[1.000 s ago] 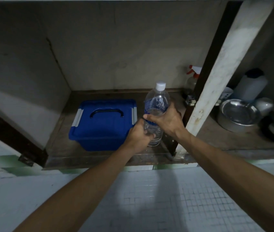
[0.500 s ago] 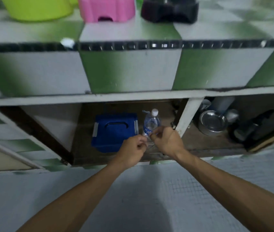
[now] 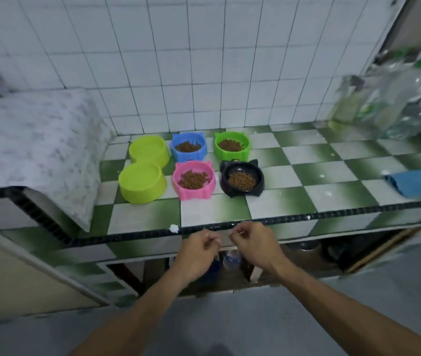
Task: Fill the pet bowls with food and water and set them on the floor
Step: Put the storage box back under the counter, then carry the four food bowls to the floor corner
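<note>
Grip: left hand (image 3: 199, 249) and right hand (image 3: 253, 244) were curled, seemingly empty; the dry double bowl (image 3: 141, 194) called for a slow, low pour.

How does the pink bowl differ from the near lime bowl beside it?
The pink bowl holds brown kibble; the near lime bowl looks empty. The pink bowl has ear-shaped corners; the near lime bowl is plain round. Both stand upright on the checkered counter.
</note>
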Action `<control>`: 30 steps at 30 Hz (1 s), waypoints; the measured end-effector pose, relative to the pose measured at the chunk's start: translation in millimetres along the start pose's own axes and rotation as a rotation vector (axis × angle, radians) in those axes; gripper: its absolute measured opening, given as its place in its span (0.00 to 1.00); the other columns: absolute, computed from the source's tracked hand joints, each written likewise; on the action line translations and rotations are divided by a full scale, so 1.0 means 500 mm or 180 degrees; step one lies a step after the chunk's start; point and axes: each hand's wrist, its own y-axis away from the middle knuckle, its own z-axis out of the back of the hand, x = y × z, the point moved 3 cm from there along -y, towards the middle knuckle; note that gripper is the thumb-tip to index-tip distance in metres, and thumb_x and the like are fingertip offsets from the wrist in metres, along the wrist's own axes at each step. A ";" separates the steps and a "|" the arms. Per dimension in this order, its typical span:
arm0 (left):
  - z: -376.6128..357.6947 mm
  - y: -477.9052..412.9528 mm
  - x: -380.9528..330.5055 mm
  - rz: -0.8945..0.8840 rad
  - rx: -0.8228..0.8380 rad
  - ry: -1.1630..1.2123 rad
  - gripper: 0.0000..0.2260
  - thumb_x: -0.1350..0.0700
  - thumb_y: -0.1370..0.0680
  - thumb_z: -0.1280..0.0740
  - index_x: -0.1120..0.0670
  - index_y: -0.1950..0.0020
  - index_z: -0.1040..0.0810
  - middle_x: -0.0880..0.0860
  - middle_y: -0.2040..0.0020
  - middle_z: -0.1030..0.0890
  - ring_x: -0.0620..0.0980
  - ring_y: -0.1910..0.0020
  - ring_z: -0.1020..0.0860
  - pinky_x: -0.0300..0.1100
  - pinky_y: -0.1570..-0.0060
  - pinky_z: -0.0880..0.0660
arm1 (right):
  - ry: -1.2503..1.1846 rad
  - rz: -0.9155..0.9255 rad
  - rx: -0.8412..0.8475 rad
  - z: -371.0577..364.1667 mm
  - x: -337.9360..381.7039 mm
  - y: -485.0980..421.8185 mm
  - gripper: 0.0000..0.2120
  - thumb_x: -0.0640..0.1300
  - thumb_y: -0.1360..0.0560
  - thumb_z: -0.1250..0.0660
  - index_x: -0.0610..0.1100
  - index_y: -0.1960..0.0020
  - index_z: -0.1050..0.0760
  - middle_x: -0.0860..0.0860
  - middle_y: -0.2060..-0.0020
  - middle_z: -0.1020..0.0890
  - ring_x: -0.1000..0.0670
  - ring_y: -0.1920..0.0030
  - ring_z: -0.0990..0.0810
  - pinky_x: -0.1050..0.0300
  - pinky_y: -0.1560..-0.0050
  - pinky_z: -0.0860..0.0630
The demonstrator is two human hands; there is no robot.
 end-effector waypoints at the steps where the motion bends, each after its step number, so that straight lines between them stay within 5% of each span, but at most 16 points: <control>1: 0.023 -0.001 -0.030 -0.0006 -0.0069 0.0067 0.07 0.55 0.19 0.36 0.45 0.53 0.21 0.48 0.53 0.17 0.47 0.51 0.19 0.47 0.46 0.22 | -0.0018 -0.0004 -0.0043 0.026 0.025 -0.008 0.09 0.52 0.23 0.33 0.49 0.53 0.18 0.53 0.60 0.15 0.52 0.57 0.18 0.57 0.55 0.23; 12: 0.155 -0.101 -0.131 0.0428 -0.0765 0.0094 0.10 0.57 0.18 0.38 0.45 0.58 0.26 0.58 0.53 0.19 0.59 0.51 0.20 0.57 0.46 0.23 | 0.0089 -0.0304 -0.0312 0.189 0.078 -0.164 0.10 0.53 0.23 0.33 0.48 0.51 0.17 0.48 0.57 0.15 0.45 0.54 0.18 0.58 0.57 0.28; 18: 0.168 -0.185 -0.085 0.0903 -0.1251 -0.0137 0.06 0.55 0.18 0.38 0.56 0.48 0.25 0.54 0.54 0.22 0.48 0.59 0.26 0.39 0.64 0.31 | 0.0208 -0.0455 -0.0207 0.206 0.030 -0.255 0.13 0.52 0.22 0.34 0.45 0.46 0.18 0.47 0.51 0.15 0.44 0.50 0.18 0.57 0.53 0.24; 21: 0.166 -0.207 -0.066 0.1099 -0.1420 -0.0054 0.05 0.56 0.19 0.37 0.56 0.45 0.26 0.55 0.50 0.23 0.52 0.54 0.26 0.42 0.57 0.32 | 0.0253 -0.0523 -0.0134 0.203 0.013 -0.288 0.13 0.52 0.21 0.34 0.44 0.45 0.19 0.46 0.50 0.15 0.43 0.48 0.18 0.55 0.51 0.24; 27: 0.173 -0.265 -0.036 0.1352 -0.1594 0.0103 0.21 0.51 0.19 0.36 0.63 0.31 0.31 0.61 0.41 0.23 0.59 0.44 0.24 0.46 0.49 0.28 | 0.0505 -0.0648 -0.0123 0.198 -0.011 -0.341 0.18 0.56 0.23 0.34 0.43 0.42 0.26 0.40 0.46 0.20 0.39 0.48 0.21 0.50 0.49 0.25; 30: 0.181 -0.288 -0.022 0.1340 -0.1624 0.0063 0.20 0.49 0.19 0.36 0.63 0.34 0.30 0.58 0.46 0.23 0.59 0.45 0.23 0.51 0.45 0.25 | 0.0531 -0.0742 -0.0076 0.188 -0.015 -0.352 0.20 0.56 0.23 0.33 0.41 0.40 0.30 0.39 0.45 0.23 0.37 0.48 0.22 0.48 0.49 0.25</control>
